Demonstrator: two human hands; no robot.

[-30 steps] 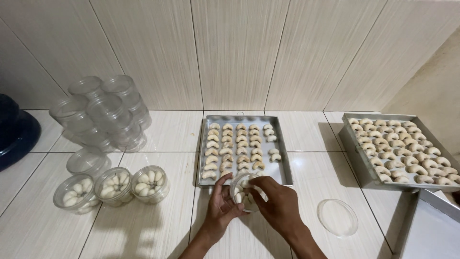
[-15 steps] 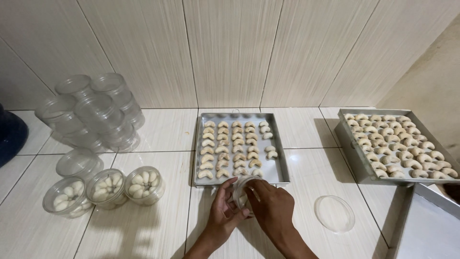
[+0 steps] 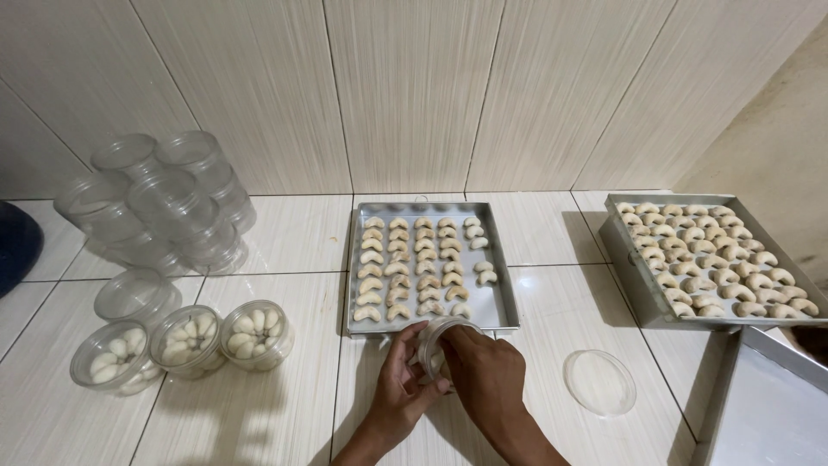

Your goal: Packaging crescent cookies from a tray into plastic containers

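Your left hand [image 3: 398, 388] is curled around the side of a small clear jar [image 3: 435, 345], and your right hand [image 3: 486, 375] lies over its other side, fingers bent on it. The jar sits between both hands, tipped on its side, mouth toward the near tray of cookies [image 3: 429, 263] just past your fingers. A round clear lid [image 3: 599, 380] lies to the right of your right hand. Three filled jars [image 3: 185, 339] stand off to the left, empty jars [image 3: 159, 203] farther back.
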